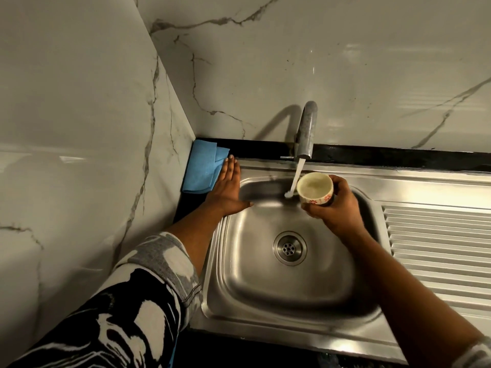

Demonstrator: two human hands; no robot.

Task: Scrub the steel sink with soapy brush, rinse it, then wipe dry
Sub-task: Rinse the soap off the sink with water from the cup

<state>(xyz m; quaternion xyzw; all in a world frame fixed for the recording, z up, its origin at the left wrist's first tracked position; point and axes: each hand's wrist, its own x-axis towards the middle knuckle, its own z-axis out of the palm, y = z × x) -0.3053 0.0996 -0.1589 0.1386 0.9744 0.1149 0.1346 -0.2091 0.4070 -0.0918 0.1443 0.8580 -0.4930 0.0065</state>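
Grips cup (316,193) with right hand (336,211) over sink (265,288) basin, just beside running tap (307,128) stream (297,176); rests left hand (228,187) flat, fingers pressed together, on sink's left rim, fingertips touching blue cloth (203,168) in desk (191,205) corner.

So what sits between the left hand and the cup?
Head view: between left hand and cup, only the running water stream over bare sink.

Sink basin (265,293) at centre frame, drain (290,248) in its middle. Tap (305,134) at the back rim above. Cup (314,188) in the right hand (337,208) over the basin, just right of the stream (296,176). Draining board (438,248) at right. Cloth (204,168) at upper left of the basin, beside the left hand (228,187), which lies on the rim.
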